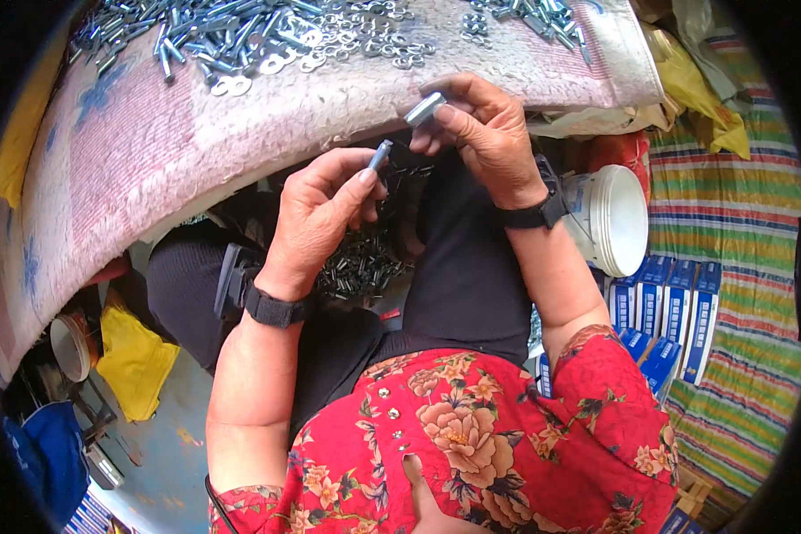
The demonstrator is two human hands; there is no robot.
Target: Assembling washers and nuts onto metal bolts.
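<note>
My left hand (320,209) is closed, pinching a slim bolt-like metal piece (380,156) between thumb and fingers, its narrow end tilted up. Slightly higher and to the right, my right hand (485,133) grips a thicker, shiny metal cylinder (424,109); whether it is hollow I cannot tell. The two pieces are apart, over the near edge of a cloth-covered table (142,169). On its far side lies a heap of bolts (196,31) beside scattered washers and small rings (356,36). Another small pile of bolts (543,20) sits farther right.
Below my hands, between my legs, many small dark metal pieces (360,262) are gathered. A white bucket (623,221) lies at my right, near stacked blue-and-white boxes (676,303) on a striped sheet (748,267). At the left are a yellow cloth (133,360) and another bucket (69,347).
</note>
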